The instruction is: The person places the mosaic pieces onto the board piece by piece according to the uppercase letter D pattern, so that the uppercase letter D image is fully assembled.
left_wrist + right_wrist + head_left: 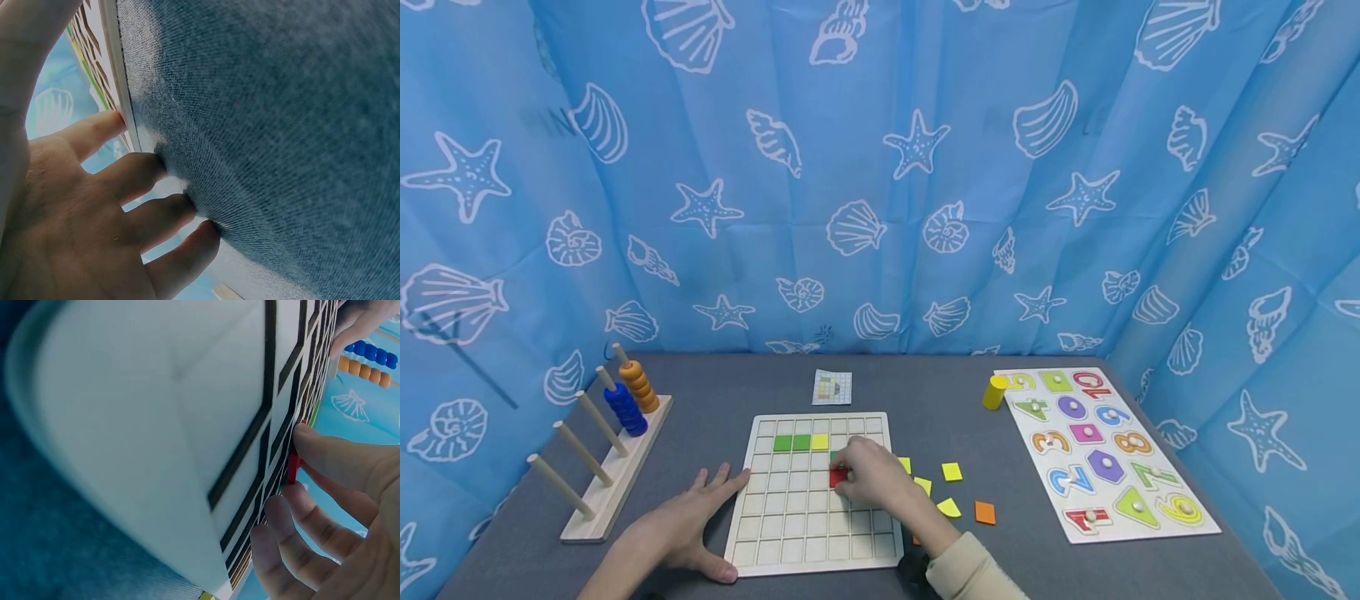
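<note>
A pale wooden grid board (782, 527) lies on the table. My right hand (874, 475) is over its middle, pinching a red square tile (837, 478) between thumb and fingers; in the right wrist view the red tile (292, 467) stands at a tilt against the board. Two green tiles (792, 442) and a yellow tile (820, 442) sit in a row of cells near the top. A darker green tile (835, 457) is partly hidden by my right fingers. My left hand (681, 523), fingers spread, rests at the board's left edge, its fingertips touching the table.
Loose yellow tiles (951, 472) and an orange tile (985, 512) lie right of the board. A small pattern card (844, 388) is behind it. Further right are a yellow cylinder (995, 392) and a number puzzle (1123, 500). A peg stand (591, 527) with rings stands left.
</note>
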{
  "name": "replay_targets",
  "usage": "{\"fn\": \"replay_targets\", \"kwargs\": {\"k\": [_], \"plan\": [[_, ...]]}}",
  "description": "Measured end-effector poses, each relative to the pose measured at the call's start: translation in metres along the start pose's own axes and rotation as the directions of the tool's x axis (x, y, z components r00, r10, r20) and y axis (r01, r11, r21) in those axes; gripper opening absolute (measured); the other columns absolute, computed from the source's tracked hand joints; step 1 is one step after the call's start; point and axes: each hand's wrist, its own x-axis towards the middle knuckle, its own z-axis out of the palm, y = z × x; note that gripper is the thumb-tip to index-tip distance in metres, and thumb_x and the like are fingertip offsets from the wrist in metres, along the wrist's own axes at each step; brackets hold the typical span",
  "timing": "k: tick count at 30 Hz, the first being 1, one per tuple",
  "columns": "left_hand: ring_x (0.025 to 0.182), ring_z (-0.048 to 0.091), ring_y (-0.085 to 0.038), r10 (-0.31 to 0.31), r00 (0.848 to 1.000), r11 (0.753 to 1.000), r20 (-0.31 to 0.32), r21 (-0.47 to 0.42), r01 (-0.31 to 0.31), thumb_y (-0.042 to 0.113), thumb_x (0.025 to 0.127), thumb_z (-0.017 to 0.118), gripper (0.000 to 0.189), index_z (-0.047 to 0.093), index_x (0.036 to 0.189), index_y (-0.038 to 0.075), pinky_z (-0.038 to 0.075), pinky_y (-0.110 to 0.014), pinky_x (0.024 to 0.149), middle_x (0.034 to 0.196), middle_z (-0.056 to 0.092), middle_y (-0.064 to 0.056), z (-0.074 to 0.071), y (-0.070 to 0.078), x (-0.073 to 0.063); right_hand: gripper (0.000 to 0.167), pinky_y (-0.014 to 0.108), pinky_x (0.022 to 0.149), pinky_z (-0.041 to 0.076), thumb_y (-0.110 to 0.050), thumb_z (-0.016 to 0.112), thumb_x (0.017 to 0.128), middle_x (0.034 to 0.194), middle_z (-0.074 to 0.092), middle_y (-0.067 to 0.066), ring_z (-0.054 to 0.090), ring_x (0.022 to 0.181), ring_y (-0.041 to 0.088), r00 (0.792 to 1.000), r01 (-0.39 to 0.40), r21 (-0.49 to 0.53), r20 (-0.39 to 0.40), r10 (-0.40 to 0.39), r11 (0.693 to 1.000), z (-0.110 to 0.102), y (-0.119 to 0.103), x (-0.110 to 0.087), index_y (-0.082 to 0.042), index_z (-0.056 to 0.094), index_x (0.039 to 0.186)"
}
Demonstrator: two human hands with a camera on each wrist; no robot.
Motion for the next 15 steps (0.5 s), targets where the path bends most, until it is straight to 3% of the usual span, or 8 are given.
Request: {"fn": "replay_targets", "kwargs": {"k": [15], "plan": [[0.148, 0.017, -0.065, 0.021, 1.000, 1.000, -0.002, 0.003, -0.021, 0.060, 0.052, 0.095, 0.132, 0.033, 0.160, 0.016, 0.026, -0.085, 0.105, 0.165, 0.026, -0.031, 0.0003, -0.0018, -0.0006, 0.017, 0.018, 0.062, 0.041, -0.010, 0.084, 0.083, 0.090, 0.070, 0.002, 0.046, 0.073, 0.005, 1.000, -0.004, 0.001, -0.012, 0.004, 1.000, 0.0000, 0.0013, -0.0014, -0.009, 0.082, 0.100]]}}
